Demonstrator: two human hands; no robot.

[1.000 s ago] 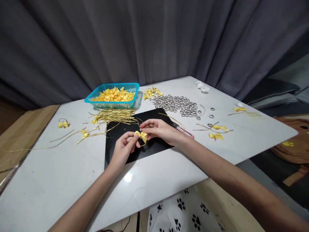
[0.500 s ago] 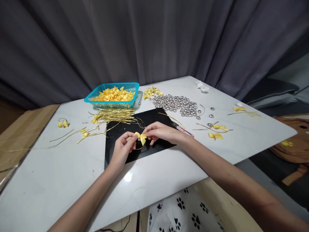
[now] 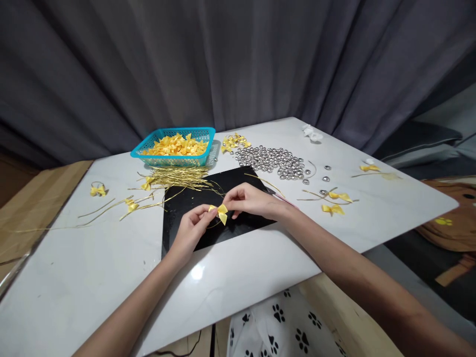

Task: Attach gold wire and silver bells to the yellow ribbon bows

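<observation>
Over a black mat (image 3: 219,238), my left hand (image 3: 194,223) pinches one side of a small yellow ribbon bow (image 3: 222,213). A loop of thin gold cord curves down below the bow. My right hand (image 3: 248,202) has its thumb and forefinger closed at the bow's upper right edge. Whether a cord end also lies between those fingertips is too small to make out. Behind the hands lies a bundle of gold cords (image 3: 178,177), partly on the mat.
A blue basket (image 3: 203,159) of yellow bows stands at the back. Silver teardrop beads (image 3: 273,161) spread right of it, near a small heap of finished-looking bows (image 3: 236,142). Loose bows with cords (image 3: 130,205) lie left; others (image 3: 332,209) lie right. White scraps (image 3: 311,134) rest at the back.
The bow has turned in the fingers, its tail now pointing down to the right. My right hand has risen slightly. A pink-handled tool by my right wrist is now mostly covered.
</observation>
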